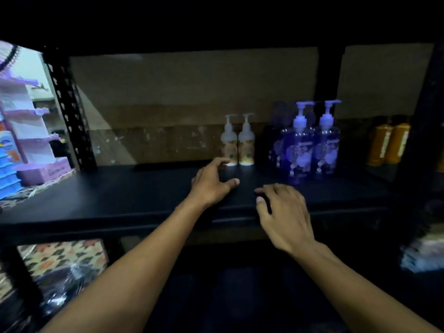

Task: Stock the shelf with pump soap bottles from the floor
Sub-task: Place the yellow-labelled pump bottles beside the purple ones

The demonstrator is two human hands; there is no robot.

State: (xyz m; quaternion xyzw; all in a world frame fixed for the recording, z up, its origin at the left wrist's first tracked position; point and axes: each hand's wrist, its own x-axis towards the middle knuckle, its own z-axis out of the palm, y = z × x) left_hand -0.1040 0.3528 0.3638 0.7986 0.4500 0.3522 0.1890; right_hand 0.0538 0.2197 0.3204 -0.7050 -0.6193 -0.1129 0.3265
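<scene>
White bottles (pixel 230 144), purple bottles (pixel 299 151) beside, seemingly orange bottles (pixel 382 145) right

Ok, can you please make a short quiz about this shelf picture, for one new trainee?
1. How many white pump bottles stand on the shelf?
2. What stands just to the right of them? A) red cans B) purple pump bottles C) glass jars
3. True or false: the left hand and the right hand both hold nothing.

Key: 1) two, side by side; 2) B; 3) true, both hands are over the front of the shelf with loosely curled fingers and no bottle in them.
</scene>
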